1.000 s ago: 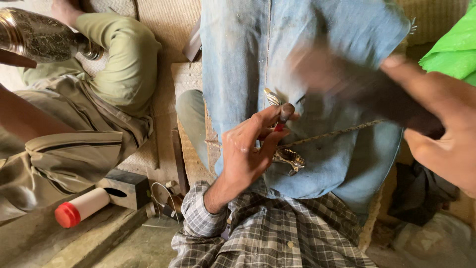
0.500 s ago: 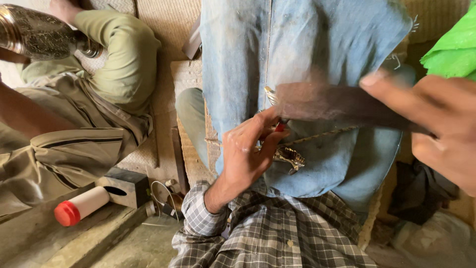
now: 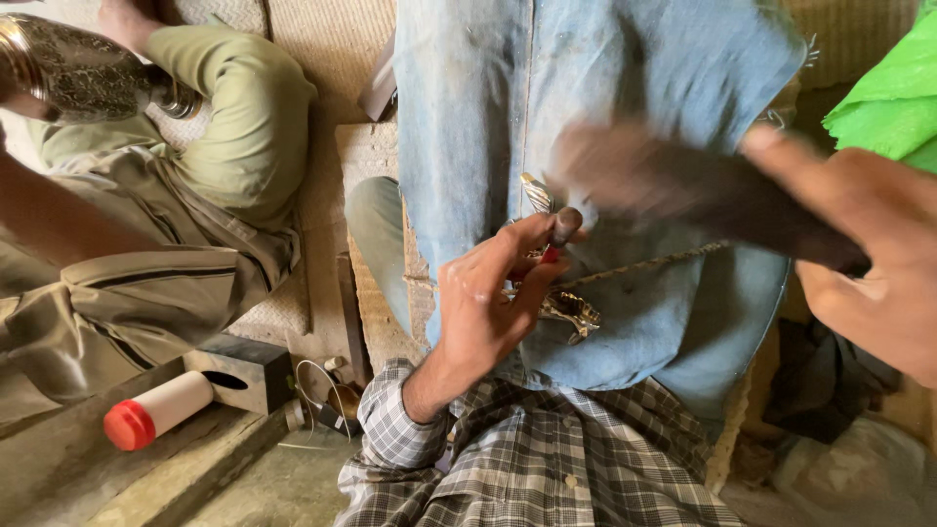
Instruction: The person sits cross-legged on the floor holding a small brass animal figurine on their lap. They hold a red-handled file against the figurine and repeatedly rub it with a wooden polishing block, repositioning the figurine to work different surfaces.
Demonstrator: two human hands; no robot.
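Brass, small and ornate: the metal piece on the blue cloth looks stiff and light. Your left hand pinches a punch above it; your right hand grips a blurred hammer.

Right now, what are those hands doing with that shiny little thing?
The person's left hand pinches a thin punch-like tool against a small ornate metal piece lying on blue cloth over their lap. Their right hand grips a dark, blurred tool above it. Beside them, another person sits holding an engraved metal vessel.
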